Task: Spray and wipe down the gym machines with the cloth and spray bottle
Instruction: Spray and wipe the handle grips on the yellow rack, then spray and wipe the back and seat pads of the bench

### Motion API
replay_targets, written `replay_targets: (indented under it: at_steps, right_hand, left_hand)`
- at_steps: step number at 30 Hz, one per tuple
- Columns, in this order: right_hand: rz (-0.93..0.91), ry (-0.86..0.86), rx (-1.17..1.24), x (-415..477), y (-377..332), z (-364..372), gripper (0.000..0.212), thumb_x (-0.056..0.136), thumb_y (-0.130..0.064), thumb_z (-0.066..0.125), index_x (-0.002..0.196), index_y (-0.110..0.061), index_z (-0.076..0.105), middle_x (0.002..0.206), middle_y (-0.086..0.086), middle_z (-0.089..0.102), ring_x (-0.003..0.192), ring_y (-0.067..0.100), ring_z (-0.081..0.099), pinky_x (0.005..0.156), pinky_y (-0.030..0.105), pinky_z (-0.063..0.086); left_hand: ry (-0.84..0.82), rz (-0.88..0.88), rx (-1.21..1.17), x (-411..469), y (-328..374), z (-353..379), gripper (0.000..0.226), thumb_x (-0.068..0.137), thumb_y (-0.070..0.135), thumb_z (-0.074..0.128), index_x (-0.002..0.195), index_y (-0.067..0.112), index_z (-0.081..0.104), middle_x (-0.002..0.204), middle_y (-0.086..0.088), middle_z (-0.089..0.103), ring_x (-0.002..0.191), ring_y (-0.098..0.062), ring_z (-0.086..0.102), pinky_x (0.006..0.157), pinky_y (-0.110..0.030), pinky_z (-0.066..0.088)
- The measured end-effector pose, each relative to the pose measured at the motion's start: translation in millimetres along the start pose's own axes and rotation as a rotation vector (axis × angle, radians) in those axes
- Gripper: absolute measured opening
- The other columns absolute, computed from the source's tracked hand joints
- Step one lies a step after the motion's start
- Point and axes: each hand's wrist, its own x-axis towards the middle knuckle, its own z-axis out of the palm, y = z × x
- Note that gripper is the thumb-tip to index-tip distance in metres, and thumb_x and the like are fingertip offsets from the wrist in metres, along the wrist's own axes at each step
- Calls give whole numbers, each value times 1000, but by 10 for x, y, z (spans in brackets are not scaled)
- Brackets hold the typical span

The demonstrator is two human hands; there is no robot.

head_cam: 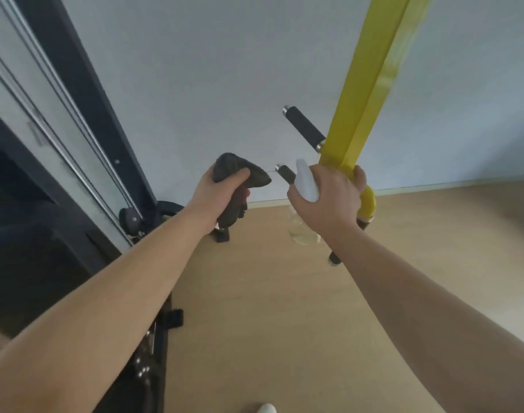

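A yellow machine arm point(365, 93) slants down from the top right and carries black padded handles point(307, 128). My right hand point(329, 198) grips a spray bottle with a white head point(307, 181) and a clear body point(302, 231), close against the lower end of the yellow arm; a finger curls round that arm's edge. My left hand point(225, 189) holds a bunched dark grey cloth point(239, 174) just left of a lower black handle point(286, 173). The cloth is a small gap away from that handle.
A black machine frame with steel guide rods point(76, 120) and a pulley point(129, 219) fills the left side. Its black base point(153, 353) runs along the wooden floor point(284, 308). A pale wall point(210, 70) stands behind. A white shoe tip point(266, 408) shows at the bottom.
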Motion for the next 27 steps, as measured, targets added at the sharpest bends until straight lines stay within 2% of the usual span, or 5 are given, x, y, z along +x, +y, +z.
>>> replay_targets:
  at_steps: [4,9,15,20,27]
  right_hand:
    - [-72,-83,29,-211,-276,179,15,81,-44,62,80,-33,53,88,-11,53,108,25,54,119,67,10]
    - [-135,-313,405,-588,-831,387,15,85,-23,72,89,-14,61,82,-2,59,85,26,56,71,31,40]
    - [-21,-578,670,-1261,-1631,417,10,87,-20,73,91,-18,64,82,-5,66,72,9,60,65,27,47]
    - [-57,-721,899,-1897,-2316,305,38,90,-12,74,83,-49,72,83,-16,73,76,2,69,67,22,56]
    - [-7,-708,912,-2770,-2917,296,12,88,-21,77,98,-26,73,91,-8,75,82,3,72,69,23,57]
  left_hand:
    - [-7,-23,-31,-255,-127,-275,30,96,45,67,101,16,70,98,-17,74,92,-31,73,97,-45,56]
    - [-26,-63,-99,-753,-333,-731,54,92,64,60,123,20,64,117,-9,76,113,-23,72,110,-45,48]
    - [47,-119,-177,-1609,-583,-1524,110,56,93,67,134,14,61,126,-17,69,121,-25,67,116,-45,41]
    - [87,-90,-161,-2355,-799,-2159,56,84,54,62,131,24,59,129,-20,67,121,-32,66,115,-52,44]
    - [94,-32,6,-3299,-1132,-2730,41,91,10,72,130,14,59,80,-7,70,72,-22,70,69,-33,56]
